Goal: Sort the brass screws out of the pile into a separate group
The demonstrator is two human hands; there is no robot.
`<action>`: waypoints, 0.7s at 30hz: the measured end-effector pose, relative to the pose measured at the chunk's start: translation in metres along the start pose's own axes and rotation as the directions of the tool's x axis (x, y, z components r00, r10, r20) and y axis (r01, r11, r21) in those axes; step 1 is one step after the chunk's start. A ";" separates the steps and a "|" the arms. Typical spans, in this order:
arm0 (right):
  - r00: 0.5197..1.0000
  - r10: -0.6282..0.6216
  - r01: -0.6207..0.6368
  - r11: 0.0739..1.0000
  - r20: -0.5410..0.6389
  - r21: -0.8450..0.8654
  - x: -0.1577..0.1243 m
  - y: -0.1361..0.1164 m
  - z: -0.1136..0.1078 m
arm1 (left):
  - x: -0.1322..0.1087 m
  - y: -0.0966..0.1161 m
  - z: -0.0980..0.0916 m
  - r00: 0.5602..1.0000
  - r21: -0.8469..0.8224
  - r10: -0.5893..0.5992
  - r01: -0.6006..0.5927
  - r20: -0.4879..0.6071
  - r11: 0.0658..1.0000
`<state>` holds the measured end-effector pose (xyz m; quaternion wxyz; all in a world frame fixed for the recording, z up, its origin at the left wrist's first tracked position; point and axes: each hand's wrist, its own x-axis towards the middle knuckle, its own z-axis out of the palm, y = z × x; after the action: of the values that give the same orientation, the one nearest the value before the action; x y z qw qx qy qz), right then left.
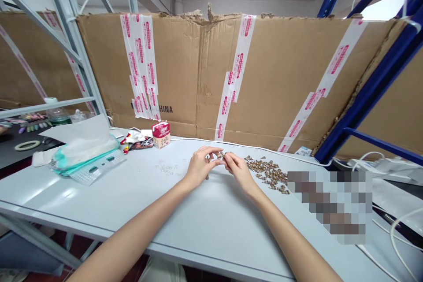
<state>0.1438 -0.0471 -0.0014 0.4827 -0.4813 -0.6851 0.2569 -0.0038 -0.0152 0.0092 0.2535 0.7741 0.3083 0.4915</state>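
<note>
My left hand [200,167] and my right hand [238,172] hover close together over the pale grey table [109,202]. Their fingertips pinch small gold metal pieces [220,155], too small to identify exactly. To the right of my right hand lies a loose heap of similar gold pieces [267,172]. Left of my left hand, a small scatter of pale metal rings [167,168] rests on the tabletop.
A digital scale [95,167] sits under a teal plastic bag [84,152] at the left. Behind it stands a small red-and-white carton [161,135]. A white cable [251,146] runs along the table's back edge, before a taped cardboard wall [280,75]. A blurred patch [330,207] covers the right.
</note>
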 end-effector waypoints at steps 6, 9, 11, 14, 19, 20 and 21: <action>1.000 -0.029 0.029 0.993 0.000 -0.113 -0.001 -0.002 -0.001 | -0.001 -0.002 0.000 1.000 0.020 0.001 -0.001 0.021 1.000; 1.000 -0.028 0.027 0.994 -0.003 -0.103 -0.001 -0.001 -0.001 | -0.002 -0.001 0.001 0.998 0.060 0.063 -0.062 -0.016 0.996; 1.000 -0.025 0.023 0.995 -0.012 -0.092 -0.001 0.000 -0.001 | -0.002 -0.001 0.001 0.999 0.052 0.049 -0.048 -0.016 0.997; 0.999 -0.034 0.033 0.994 -0.015 -0.101 -0.001 -0.001 -0.001 | -0.001 -0.001 -0.001 1.000 0.021 -0.006 0.006 0.030 1.000; 0.999 -0.038 0.036 0.989 -0.006 -0.140 -0.001 -0.001 -0.001 | -0.001 -0.001 0.000 1.000 0.052 0.018 -0.017 -0.001 0.998; 0.999 -0.034 0.033 0.990 -0.006 -0.140 -0.001 0.000 0.000 | -0.001 -0.001 0.001 1.000 0.053 0.027 -0.026 -0.016 0.998; 1.000 -0.030 0.029 0.990 -0.007 -0.135 -0.001 0.000 0.000 | -0.002 0.000 0.001 0.999 0.047 0.029 -0.028 -0.028 0.999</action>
<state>0.1441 -0.0482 -0.0016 0.4559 -0.5038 -0.7058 0.2005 -0.0033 -0.0161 0.0075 0.2239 0.7770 0.3122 0.4987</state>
